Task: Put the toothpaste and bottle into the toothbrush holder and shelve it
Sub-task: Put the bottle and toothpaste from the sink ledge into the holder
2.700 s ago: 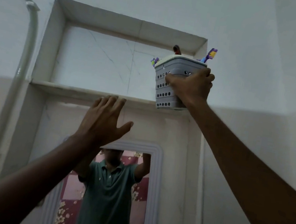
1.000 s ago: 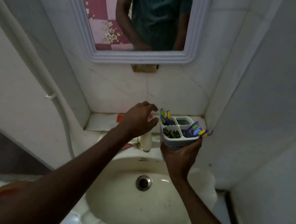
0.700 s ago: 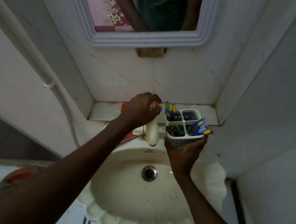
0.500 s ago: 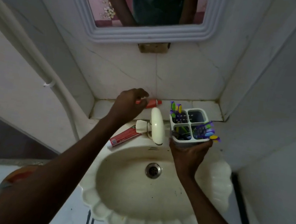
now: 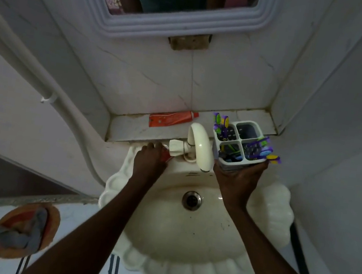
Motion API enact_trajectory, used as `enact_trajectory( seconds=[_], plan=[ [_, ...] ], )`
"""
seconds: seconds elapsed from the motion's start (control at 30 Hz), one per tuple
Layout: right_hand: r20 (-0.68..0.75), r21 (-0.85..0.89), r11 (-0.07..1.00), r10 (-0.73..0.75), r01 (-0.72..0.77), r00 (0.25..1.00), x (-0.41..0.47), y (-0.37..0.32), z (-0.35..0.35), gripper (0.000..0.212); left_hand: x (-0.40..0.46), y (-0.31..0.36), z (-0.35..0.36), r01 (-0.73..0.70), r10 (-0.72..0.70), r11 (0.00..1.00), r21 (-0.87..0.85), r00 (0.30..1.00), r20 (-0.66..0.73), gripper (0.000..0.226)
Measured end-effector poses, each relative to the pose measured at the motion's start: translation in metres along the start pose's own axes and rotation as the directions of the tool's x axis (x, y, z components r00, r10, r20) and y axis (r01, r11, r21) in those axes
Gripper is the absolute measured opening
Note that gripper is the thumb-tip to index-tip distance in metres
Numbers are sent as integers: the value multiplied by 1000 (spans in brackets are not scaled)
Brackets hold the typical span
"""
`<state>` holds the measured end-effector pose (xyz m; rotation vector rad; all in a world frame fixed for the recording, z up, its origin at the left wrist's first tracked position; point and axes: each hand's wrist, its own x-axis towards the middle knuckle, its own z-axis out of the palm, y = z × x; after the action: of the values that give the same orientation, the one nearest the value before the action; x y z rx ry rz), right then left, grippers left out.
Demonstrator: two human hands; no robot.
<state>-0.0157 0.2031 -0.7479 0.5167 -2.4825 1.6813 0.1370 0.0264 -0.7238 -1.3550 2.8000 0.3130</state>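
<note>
my left hand [image 5: 149, 159] is curled on a red item [image 5: 166, 156] at the basin's back rim, beside the tap [image 5: 199, 147]; what it is, i cannot tell. my right hand [image 5: 238, 177] grips the holder [image 5: 241, 143] from below, upright over the basin [image 5: 184, 231], brushes in three compartments. toothpaste [image 5: 172, 119] lies flat on the ledge [image 5: 129, 127] behind the tap.

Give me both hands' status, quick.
Left hand: closing on a red tube by the tap; grip unclear.
Right hand: holding the toothbrush holder.
</note>
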Motion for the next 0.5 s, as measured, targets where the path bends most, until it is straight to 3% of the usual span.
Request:
enact_trajectory(
  seconds=[0.13,0.23,0.37,0.5],
  plan=[
    [-9,-10,1000,-1,1,1000,0,-2,1,122,-2,-10,-15,217,-219,934,-285,975,25,53],
    [-2,-7,1000,0,0,1000,-1,-3,0,121,-7,-17,-45,257,-305,868,-424,951,-48,46],
    [13,26,1000,15,-16,1000,-1,-3,-2,120,-7,1,-110,70,-302,816,-574,898,-320,45],
    [14,70,997,21,-21,1000,-1,-4,-3,119,-9,49,-183,-227,-147,751,-620,858,-492,44]
  ],
)
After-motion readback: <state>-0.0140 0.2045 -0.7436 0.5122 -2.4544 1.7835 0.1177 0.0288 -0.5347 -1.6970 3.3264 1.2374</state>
